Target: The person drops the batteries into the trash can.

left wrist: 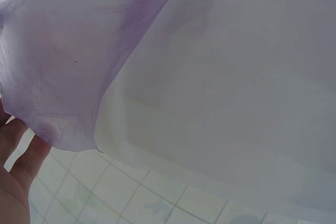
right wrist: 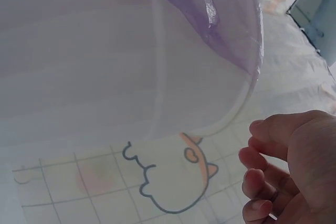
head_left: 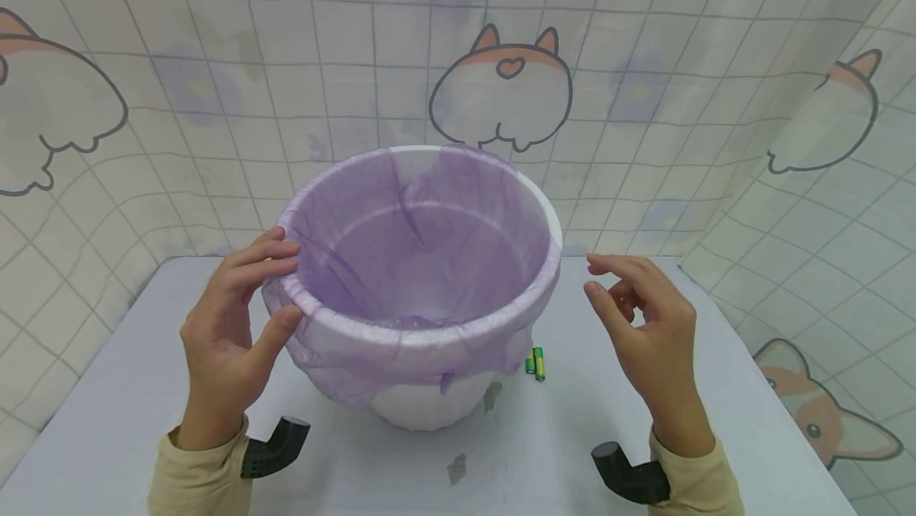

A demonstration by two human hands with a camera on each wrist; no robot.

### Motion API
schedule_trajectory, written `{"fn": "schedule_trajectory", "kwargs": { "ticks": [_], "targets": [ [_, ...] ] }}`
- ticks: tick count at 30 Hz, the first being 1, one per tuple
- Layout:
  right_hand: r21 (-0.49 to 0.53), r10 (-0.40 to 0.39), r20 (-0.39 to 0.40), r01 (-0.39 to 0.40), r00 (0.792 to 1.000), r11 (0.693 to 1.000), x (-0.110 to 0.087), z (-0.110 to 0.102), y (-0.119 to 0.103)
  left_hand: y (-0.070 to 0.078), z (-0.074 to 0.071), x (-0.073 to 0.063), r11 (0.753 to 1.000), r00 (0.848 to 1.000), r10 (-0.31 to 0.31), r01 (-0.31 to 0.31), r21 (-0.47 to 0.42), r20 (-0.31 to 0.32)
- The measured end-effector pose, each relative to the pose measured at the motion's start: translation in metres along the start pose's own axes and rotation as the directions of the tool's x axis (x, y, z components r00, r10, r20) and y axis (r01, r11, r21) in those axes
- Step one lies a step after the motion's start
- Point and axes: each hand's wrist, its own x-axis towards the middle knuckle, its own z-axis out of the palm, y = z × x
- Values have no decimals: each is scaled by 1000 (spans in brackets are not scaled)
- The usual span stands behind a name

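A white bin (head_left: 418,406) stands upright on the table, lined with a thin purple plastic bag (head_left: 343,365) folded over its rim. At the bin's left side, my left hand (head_left: 232,333) touches the rim and bag with its fingertips and thumb, fingers fairly straight. The left wrist view shows those fingers (left wrist: 29,161) beside the bag's hanging edge, their tips partly hidden. To the right of the bin and apart from it, my right hand (head_left: 647,317) hovers with loosely curled fingers and holds nothing. In the right wrist view the bin's wall (right wrist: 94,77) fills the left.
Two green batteries (head_left: 539,365) lie on the white table (head_left: 572,444) just right of the bin, one partly hidden by it. Small grey patches (head_left: 456,468) mark the tabletop in front. A checked curtain (head_left: 343,47) with cartoon dogs hangs behind and along both sides.
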Motion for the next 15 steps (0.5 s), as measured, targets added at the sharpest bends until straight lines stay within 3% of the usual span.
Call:
{"fn": "schedule_trajectory", "kwargs": {
  "ticks": [4,9,15],
  "targets": [
    [13,4,-7,-4,1000,1000,-2,0,2,0,0,-1,1000,1000,-9,9,3,-4],
    [-19,31,41,-30,999,999,-7,-1,6,0,-1,-1,1000,1000,-14,14,8,-4],
    [-46,4,95,0,996,999,-14,1,14,1,1,0,1000,1000,-25,25,6,0]
  ]
}}
